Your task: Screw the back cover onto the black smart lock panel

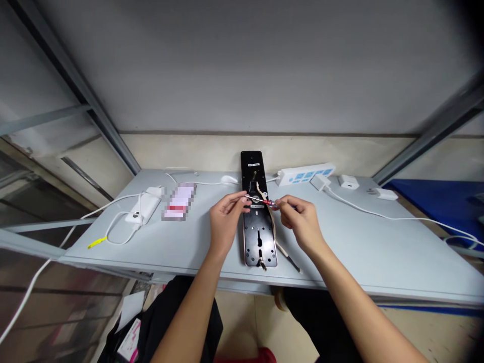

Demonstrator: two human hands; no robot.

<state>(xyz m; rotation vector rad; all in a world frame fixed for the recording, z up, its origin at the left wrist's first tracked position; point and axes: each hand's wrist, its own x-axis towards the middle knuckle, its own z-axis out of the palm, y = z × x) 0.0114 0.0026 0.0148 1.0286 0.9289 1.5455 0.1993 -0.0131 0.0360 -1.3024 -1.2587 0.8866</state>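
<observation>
A long black door-lock panel (260,227) lies on the table in front of me, with slots, screw holes and small white labels on its face. A cable (282,248) runs down its right side and ends in a dark tip. My right hand (300,217) grips a screwdriver (267,202) by its red and clear handle, above the panel. The thin shaft points left. At the shaft's tip, my left hand (226,217) is pinched together; whatever is between its thumb and fingers is too small to tell.
A phone with a blurred screen (179,201) and a white power bank (143,205) with its cable lie left. A white power strip (307,174) stands at the back right, beside white chargers (348,181). Metal posts (412,131) frame the table (363,252).
</observation>
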